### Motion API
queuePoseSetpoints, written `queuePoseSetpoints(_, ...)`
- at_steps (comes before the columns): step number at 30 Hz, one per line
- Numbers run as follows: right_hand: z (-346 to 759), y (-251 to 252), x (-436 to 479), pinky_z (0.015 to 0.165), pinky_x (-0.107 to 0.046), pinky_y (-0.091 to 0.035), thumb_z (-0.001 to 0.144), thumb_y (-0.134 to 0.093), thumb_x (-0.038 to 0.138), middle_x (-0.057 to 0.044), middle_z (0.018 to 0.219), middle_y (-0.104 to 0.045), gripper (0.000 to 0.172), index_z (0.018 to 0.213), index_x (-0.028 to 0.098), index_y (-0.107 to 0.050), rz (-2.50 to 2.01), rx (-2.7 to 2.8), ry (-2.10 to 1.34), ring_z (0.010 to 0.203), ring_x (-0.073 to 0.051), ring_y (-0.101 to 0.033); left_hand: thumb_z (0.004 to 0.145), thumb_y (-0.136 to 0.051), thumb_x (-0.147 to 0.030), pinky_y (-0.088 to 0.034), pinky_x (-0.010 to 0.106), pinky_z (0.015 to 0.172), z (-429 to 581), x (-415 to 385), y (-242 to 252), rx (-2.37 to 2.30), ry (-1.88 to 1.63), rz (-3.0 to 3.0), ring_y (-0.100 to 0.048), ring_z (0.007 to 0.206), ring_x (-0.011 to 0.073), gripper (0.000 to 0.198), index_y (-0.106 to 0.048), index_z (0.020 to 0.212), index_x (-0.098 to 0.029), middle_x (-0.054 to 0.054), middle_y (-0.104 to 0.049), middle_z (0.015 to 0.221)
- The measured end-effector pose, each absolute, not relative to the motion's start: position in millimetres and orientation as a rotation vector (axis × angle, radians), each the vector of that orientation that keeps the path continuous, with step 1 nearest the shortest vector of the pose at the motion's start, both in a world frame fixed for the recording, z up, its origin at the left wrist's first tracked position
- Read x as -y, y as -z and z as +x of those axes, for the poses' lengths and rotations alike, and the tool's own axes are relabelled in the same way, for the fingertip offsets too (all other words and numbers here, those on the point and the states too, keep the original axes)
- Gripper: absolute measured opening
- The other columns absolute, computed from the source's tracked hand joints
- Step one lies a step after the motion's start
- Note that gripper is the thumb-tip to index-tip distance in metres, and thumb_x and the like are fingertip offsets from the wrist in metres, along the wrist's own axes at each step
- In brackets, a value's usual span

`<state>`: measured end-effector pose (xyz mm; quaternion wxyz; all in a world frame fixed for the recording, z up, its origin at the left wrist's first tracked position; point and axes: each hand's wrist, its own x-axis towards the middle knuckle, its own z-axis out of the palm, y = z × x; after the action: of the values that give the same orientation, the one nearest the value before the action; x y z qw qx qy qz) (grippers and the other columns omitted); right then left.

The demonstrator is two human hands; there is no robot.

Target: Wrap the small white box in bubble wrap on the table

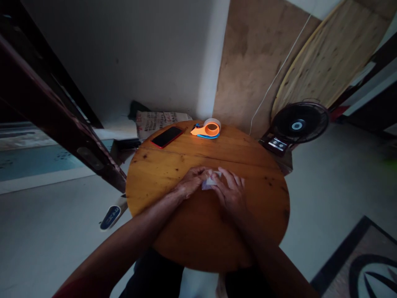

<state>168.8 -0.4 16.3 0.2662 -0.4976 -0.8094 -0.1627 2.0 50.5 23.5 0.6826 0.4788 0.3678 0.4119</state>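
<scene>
Both hands meet over the middle of the round wooden table (155,174). Between them is a small pale, partly see-through packet (208,184), whitish with a purplish lower corner; its exact kind I cannot make out. My left hand (192,182) pinches the packet's left side with thumb and fingers together. On the other side my right hand (230,191) grips it, thumb across the top and fingers curved around the right edge. Beyond the hands, an orange tape dispenser (207,130) with a blue base lies near the table's far edge. The fingers cover part of the packet.
A red-edged smartphone (167,137) lies at the table's far left. Behind the table sits a printed sack (161,121) by the wall. An electric fan (296,124) stands at the right, before a large round wooden board (325,54). A dark door frame (62,107) runs along the left.
</scene>
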Motion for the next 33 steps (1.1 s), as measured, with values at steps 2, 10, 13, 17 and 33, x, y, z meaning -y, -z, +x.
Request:
queuePoseSetpoints(2,167.8,-16.5,1.0,0.088,-0.039,-0.038,0.093,-0.052,0.029,-0.009,0.131,-0.059,0.03,0.121,0.03,-0.06,-1.318,2.172,0.467,0.116,-0.026,-0.051,0.068,-0.073,-0.049,-0.041,0.024,0.067,2.1,-50.5,-23.4,-0.807,-0.924,1.06,-0.055,0.07,0.0123,0.041,-0.067,0.088,-0.014,0.002,-0.066,0.079)
queuePoseSetpoints(10,166.4,-13.4,2.9,0.091,-0.04,-0.036,0.092,-0.054,0.024,-0.007,0.13,-0.06,0.028,0.118,0.032,-0.061,-1.26,2.155,0.448,0.12,-0.024,-0.05,0.064,-0.077,-0.039,-0.042,0.025,0.067,1.8,-51.0,-24.0,-0.804,-0.918,1.006,-0.056,0.068,0.0117,0.035,-0.066,0.086,-0.013,0.002,-0.065,0.077)
queuePoseSetpoints(13,165.5,-13.1,4.4,0.092,-0.041,-0.036,0.091,-0.053,0.019,-0.006,0.13,-0.06,0.028,0.114,0.032,-0.063,-1.232,2.145,0.419,0.121,-0.024,-0.051,0.063,-0.078,-0.036,-0.043,0.025,0.068,1.6,-50.7,-24.8,-0.798,-0.937,0.997,-0.057,0.069,0.0121,0.035,-0.066,0.087,-0.012,0.003,-0.066,0.078)
queuePoseSetpoints(17,166.9,-12.8,6.7,0.096,-0.043,-0.036,0.087,-0.058,0.023,-0.007,0.133,-0.057,0.028,0.113,0.031,-0.062,-1.167,2.102,0.294,0.12,-0.026,-0.052,0.064,-0.079,-0.039,-0.045,0.025,0.071,1.6,-50.2,-26.7,-0.773,-0.974,1.02,-0.06,0.073,0.0128,0.042,-0.066,0.094,-0.012,0.005,-0.069,0.086)
queuePoseSetpoints(33,172.7,-17.3,0.9,0.099,-0.043,-0.045,0.085,-0.06,0.034,-0.006,0.121,-0.062,0.038,0.122,0.027,-0.055,-1.21,1.623,-0.733,0.112,-0.024,-0.058,0.067,-0.078,-0.038,-0.047,0.031,0.084,3.4,-47.2,-20.0,-0.68,-0.932,1.248,-0.062,0.095,0.0181,0.058,-0.056,0.116,-0.017,0.008,-0.066,0.108)
